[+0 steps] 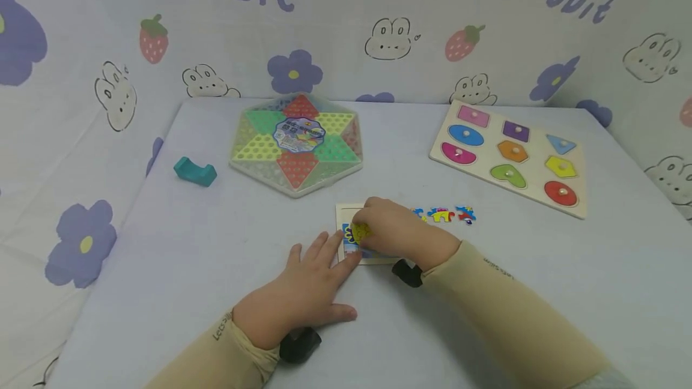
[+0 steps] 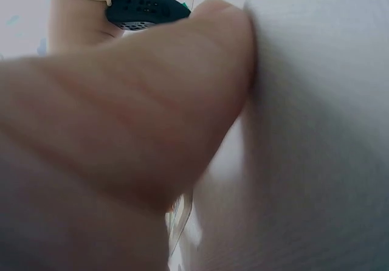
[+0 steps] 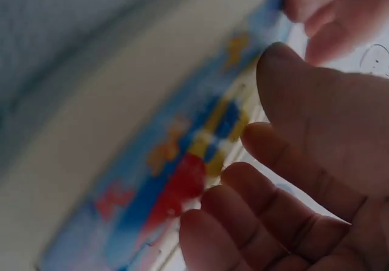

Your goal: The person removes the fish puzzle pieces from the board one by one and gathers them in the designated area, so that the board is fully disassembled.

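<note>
My right hand (image 1: 397, 230) reaches over a small framed puzzle board (image 1: 340, 212). Its thumb and fingertips pinch a yellow puzzle piece (image 1: 361, 233) at the board's left part. Beside the board's left edge, my left hand (image 1: 303, 287) lies with fingers spread, fingertips at the frame. Loose puzzle pieces (image 1: 440, 215) lie just right of the board, one partly behind the right hand. In the right wrist view, the board's blue picture (image 3: 164, 149) shows red, yellow and orange shapes, with the curled fingers close over it. Mostly the left hand (image 2: 134, 113) fills the left wrist view.
A hexagonal Chinese checkers board (image 1: 297, 167) is at the back left, with a teal curved block (image 1: 194, 171) left of it. At the back right stands a wooden shape board (image 1: 481, 167) with knobbed pieces. A patterned cloth (image 1: 335, 35) hangs behind the white tabletop.
</note>
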